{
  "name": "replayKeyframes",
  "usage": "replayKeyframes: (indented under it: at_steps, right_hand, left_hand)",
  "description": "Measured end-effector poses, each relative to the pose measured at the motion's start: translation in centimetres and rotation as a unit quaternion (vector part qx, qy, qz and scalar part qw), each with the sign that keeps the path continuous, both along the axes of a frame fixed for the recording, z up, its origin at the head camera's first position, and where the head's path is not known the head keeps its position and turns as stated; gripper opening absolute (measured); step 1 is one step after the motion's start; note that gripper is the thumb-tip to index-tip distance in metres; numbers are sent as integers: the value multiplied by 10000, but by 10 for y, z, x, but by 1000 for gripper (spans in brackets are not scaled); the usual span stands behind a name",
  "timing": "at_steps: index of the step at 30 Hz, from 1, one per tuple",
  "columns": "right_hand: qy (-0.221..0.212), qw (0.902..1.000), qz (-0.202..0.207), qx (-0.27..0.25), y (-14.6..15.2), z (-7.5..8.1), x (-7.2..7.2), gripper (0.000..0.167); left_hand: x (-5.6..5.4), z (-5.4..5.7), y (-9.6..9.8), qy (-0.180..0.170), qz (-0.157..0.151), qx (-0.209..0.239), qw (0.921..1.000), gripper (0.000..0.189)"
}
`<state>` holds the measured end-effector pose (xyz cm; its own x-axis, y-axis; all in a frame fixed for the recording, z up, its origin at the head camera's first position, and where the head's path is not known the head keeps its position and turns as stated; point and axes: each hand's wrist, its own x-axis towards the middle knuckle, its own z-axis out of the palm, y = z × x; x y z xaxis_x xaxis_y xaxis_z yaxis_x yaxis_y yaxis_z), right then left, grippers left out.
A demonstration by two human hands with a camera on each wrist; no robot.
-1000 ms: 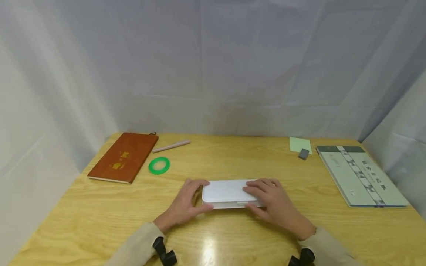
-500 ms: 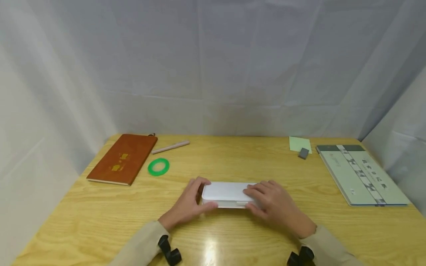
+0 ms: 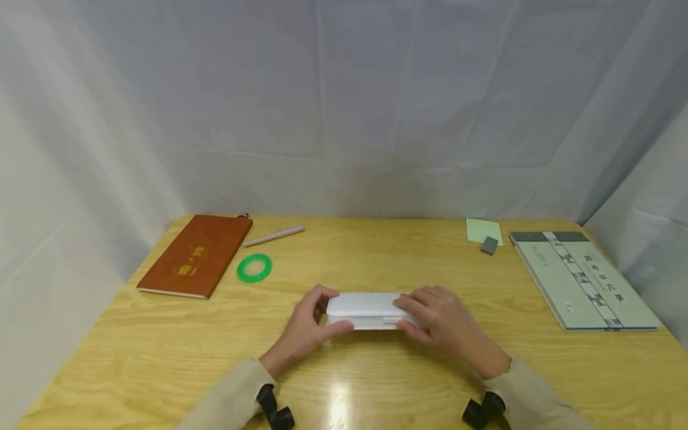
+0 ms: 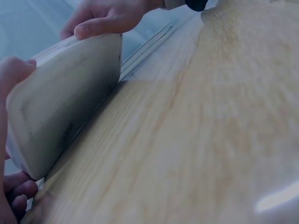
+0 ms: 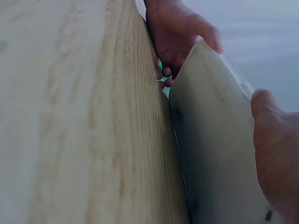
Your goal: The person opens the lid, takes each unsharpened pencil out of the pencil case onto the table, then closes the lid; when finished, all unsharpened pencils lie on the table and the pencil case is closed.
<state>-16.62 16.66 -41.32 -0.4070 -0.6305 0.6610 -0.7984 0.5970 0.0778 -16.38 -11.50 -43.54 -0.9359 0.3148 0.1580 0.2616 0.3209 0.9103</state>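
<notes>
Both hands hold a white pencil case [image 3: 362, 304], a long box with rounded corners, at the front middle of the table. The left hand [image 3: 307, 325] grips its left end, thumb along the near side and fingers behind. At the right end, the right hand [image 3: 443, 319] has its thumb on the near side and its fingers over the top. Both wrist views show the case tipped, near side lifted, its smudged underside [image 4: 74, 93] facing the camera and its far edge close to the wood. A small pale tab [image 3: 394, 321] shows on the near side.
A brown notebook [image 3: 196, 257], a pale pen [image 3: 274, 235] and a green tape ring [image 3: 254, 268] lie on the left of the table. Toward the right are a green sticky note [image 3: 482, 230], a grey eraser [image 3: 489, 245] and a pale green book [image 3: 583, 280]. White cloth hangs behind.
The pencil case has tipped up at its near side, so less of its top shows. The left hand has shifted slightly right, its thumb farther along the near side. The right hand keeps its hold.
</notes>
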Motion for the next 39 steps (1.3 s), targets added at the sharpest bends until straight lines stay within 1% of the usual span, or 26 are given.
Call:
replayKeyframes:
  at_steps: [4, 8, 11, 13, 16, 20, 23, 25, 28, 32, 36, 39]
  right_hand:
    - [-1, 10000, 59, -10, -1, -1, 1, 54]
    - [-78, 10000, 9, -16, -2, -2, 1, 55]
    - [-249, 9997, -61, -55, -1, -2, 1, 56]
    - [-402, 9991, -78, -65, 0, -1, 1, 55]
    - [-608, 9981, 40, -126, 6, 1, -1, 52]
    - [-798, 9959, 348, -232, 14, 12, -7, 48]
    - [-816, 9953, 377, -362, 18, 22, -15, 48]
    - [-859, 9946, 260, -531, 19, 27, -24, 47]
    - [-1095, 9911, -80, -747, 20, 33, -40, 35]
    - [-1773, 9796, -634, -706, 16, 35, -61, 17]
    - [-2449, 9623, -951, -702, 12, 34, -79, 16]
    - [-2724, 9541, -956, -793, 10, 33, -85, 17]
  left_hand:
    - [3, 0, 0, -106, 88, 42, 9999, 50]
    - [3, -1, 0, -78, 32, 146, 9999, 49]
    - [4, -1, 0, -71, -17, 203, 9998, 50]
    - [4, -1, -1, -70, 19, 164, 9998, 52]
    - [4, -1, 1, -79, 67, -16, 9999, 62]
    - [5, -2, 4, 7, 28, -334, 9994, 81]
    - [8, -5, 6, 224, 17, -718, 9972, 97]
    - [9, -7, 8, 360, 56, -996, 9944, 108]
    - [10, -7, 9, 512, 107, -1207, 9913, 124]
    - [10, -5, 8, 638, 194, -1229, 9902, 142]
    - [9, -4, 5, 820, 169, -1405, 9865, 147]
    - [7, -4, 4, 917, 132, -1448, 9851, 145]
